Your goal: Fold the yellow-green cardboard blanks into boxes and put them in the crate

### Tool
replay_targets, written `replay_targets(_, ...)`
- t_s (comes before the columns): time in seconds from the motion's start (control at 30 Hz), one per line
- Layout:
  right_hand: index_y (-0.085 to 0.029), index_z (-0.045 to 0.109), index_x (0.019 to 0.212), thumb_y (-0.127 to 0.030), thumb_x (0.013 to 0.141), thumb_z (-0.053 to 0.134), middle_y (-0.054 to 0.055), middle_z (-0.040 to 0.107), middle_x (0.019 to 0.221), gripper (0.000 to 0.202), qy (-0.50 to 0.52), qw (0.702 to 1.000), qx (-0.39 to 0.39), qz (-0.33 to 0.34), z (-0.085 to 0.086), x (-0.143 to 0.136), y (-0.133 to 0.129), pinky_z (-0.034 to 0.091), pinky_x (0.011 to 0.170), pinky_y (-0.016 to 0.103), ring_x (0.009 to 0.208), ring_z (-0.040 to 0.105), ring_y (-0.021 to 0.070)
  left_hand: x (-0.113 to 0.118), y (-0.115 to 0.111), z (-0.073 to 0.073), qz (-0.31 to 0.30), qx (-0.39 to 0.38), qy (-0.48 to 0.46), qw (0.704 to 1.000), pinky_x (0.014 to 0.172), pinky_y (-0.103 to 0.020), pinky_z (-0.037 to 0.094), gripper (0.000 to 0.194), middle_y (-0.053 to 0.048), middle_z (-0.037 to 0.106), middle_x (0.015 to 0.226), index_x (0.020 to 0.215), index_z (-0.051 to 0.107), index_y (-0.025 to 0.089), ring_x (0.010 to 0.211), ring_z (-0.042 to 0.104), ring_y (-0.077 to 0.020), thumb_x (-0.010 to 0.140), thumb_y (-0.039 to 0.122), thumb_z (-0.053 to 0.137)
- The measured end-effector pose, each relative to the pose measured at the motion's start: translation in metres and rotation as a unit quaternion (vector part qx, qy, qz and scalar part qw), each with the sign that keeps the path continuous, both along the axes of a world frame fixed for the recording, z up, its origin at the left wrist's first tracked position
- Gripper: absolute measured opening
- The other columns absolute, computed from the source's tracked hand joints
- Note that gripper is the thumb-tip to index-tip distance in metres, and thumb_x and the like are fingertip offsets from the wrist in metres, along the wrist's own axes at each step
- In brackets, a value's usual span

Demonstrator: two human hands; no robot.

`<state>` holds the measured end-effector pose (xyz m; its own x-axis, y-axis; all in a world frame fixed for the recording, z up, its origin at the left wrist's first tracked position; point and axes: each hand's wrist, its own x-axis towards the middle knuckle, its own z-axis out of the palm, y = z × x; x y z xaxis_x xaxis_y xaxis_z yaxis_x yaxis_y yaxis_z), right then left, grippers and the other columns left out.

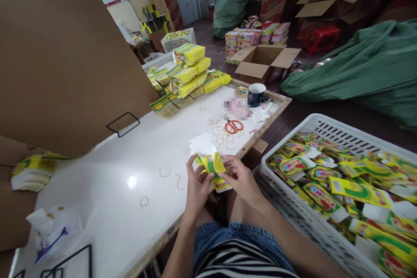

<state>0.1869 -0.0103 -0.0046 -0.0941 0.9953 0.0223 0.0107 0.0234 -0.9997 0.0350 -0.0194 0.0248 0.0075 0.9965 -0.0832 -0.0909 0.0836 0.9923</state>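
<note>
Between my two hands, at the table's front edge, is a yellow and green printed carton [215, 166] with white flaps. My left hand [198, 182] pinches its left side, and my right hand [240, 178] grips its right side. White paper pieces [200, 142] lie on the white table [130, 208] just beyond my fingers. Red-handled scissors [233, 127] and scattered rubber bands [219, 131] are farther back. To my right, a white basket [317, 121] holds many similar flat yellow cartons [325, 200].
Stacked yellow carton bundles [189, 74] stand at the table's far end, near a dark mug [256, 94]. A tissue pack [54, 234] lies at left beside large cardboard [65, 61]. An open box [265, 58] and green sacks [361, 65] are beyond the table.
</note>
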Motion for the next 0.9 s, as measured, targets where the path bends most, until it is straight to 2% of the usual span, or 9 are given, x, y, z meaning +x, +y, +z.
replay_targets(0.07, -0.025, 0.046, 0.135, -0.035, 0.082, 0.066, 0.005, 0.063, 0.106, 0.058, 0.03, 0.998, 0.013, 0.051, 0.004, 0.006, 0.004, 0.051, 0.062, 0.025, 0.064, 0.058, 0.0109, -0.005, -0.002, 0.006, -0.043, -0.009, -0.012, 0.999, 0.075, -0.031, 0.056, 0.073, -0.005, 0.067, 0.104, 0.137, 0.026, 0.029, 0.086, 0.07, -0.0188, 0.079, 0.028, 0.071)
replay_targets(0.17, -0.025, 0.046, 0.136, -0.038, 0.085, 0.063, 0.003, 0.063, 0.1, 0.056, 0.082, 0.989, 0.011, 0.126, 0.016, 0.014, 0.011, 0.052, 0.066, 0.026, 0.071, 0.061, 0.0128, -0.012, -0.004, 0.013, -0.091, -0.024, -0.041, 0.995, 0.074, -0.032, 0.057, 0.062, -0.006, 0.068, 0.107, 0.13, 0.039, 0.028, 0.087, 0.07, -0.021, 0.078, 0.029, 0.073)
replay_targets(0.33, -0.018, 0.064, 0.095, -0.042, 0.089, 0.058, 0.001, 0.061, 0.076, 0.025, 0.04, 0.984, 0.038, 0.171, 0.033, 0.023, 0.019, 0.047, 0.063, 0.026, 0.07, 0.057, 0.0148, -0.014, -0.01, 0.015, -0.131, -0.056, -0.082, 0.986, 0.066, -0.028, 0.056, 0.046, -0.004, 0.071, 0.095, 0.108, 0.047, 0.024, 0.073, 0.071, -0.0183, 0.074, 0.027, 0.077)
replay_targets(0.43, -0.018, 0.063, 0.085, -0.038, 0.089, 0.057, 0.002, 0.062, 0.077, 0.022, -0.003, 0.988, 0.068, 0.141, 0.033, 0.022, 0.021, 0.045, 0.064, 0.026, 0.069, 0.056, 0.015, -0.009, -0.013, 0.01, -0.112, -0.061, -0.093, 0.987, 0.066, -0.029, 0.056, 0.056, -0.003, 0.072, 0.096, 0.115, 0.04, 0.027, 0.074, 0.071, -0.0184, 0.074, 0.027, 0.078)
replay_targets(0.5, -0.019, 0.063, 0.099, -0.036, 0.088, 0.058, 0.003, 0.063, 0.084, 0.02, 0.011, 0.991, 0.069, 0.114, 0.03, 0.02, 0.022, 0.046, 0.065, 0.027, 0.072, 0.057, 0.0154, -0.006, -0.013, 0.006, -0.089, -0.059, -0.093, 0.99, 0.069, -0.03, 0.057, 0.073, -0.004, 0.072, 0.101, 0.128, 0.031, 0.032, 0.082, 0.072, -0.0208, 0.073, 0.028, 0.079)
replay_targets(0.57, -0.022, 0.058, 0.118, -0.036, 0.088, 0.06, 0.003, 0.064, 0.089, 0.033, 0.029, 0.993, 0.06, 0.101, 0.028, 0.018, 0.024, 0.047, 0.065, 0.027, 0.071, 0.058, 0.0148, -0.005, -0.012, 0.004, -0.078, -0.062, -0.082, 0.992, 0.072, -0.031, 0.057, 0.079, -0.006, 0.071, 0.105, 0.134, 0.029, 0.032, 0.09, 0.071, -0.0227, 0.073, 0.031, 0.079)
replay_targets(0.63, -0.022, 0.061, 0.118, -0.04, 0.088, 0.059, 0.004, 0.064, 0.093, 0.035, 0.017, 0.992, 0.075, 0.101, 0.027, 0.02, 0.027, 0.048, 0.068, 0.028, 0.075, 0.059, 0.0158, -0.004, -0.009, 0.003, -0.078, -0.061, -0.061, 0.993, 0.072, -0.03, 0.057, 0.068, -0.008, 0.071, 0.107, 0.129, 0.039, 0.027, 0.09, 0.071, -0.0228, 0.073, 0.033, 0.078)
replay_targets(0.77, -0.018, 0.074, 0.09, -0.048, 0.091, 0.052, 0.007, 0.062, 0.086, 0.037, -0.041, 0.987, 0.116, 0.099, 0.029, 0.03, 0.032, 0.046, 0.067, 0.029, 0.081, 0.057, 0.0186, -0.001, -0.005, 0.0, -0.04, -0.031, 0.018, 0.999, 0.066, -0.026, 0.058, 0.048, -0.008, 0.071, 0.107, 0.119, 0.053, 0.022, 0.08, 0.072, -0.0191, 0.077, 0.031, 0.074)
replay_targets(0.9, -0.019, 0.063, 0.111, -0.03, 0.084, 0.063, -0.006, 0.048, 0.061, 0.03, -0.09, 0.984, 0.04, 0.152, 0.03, 0.032, 0.033, 0.034, 0.051, 0.022, 0.053, 0.044, 0.0108, 0.005, -0.005, -0.004, -0.019, -0.031, 0.038, 0.999, 0.064, -0.028, 0.059, 0.047, -0.006, 0.07, 0.11, 0.122, 0.053, 0.024, 0.076, 0.072, -0.0179, 0.078, 0.027, 0.07)
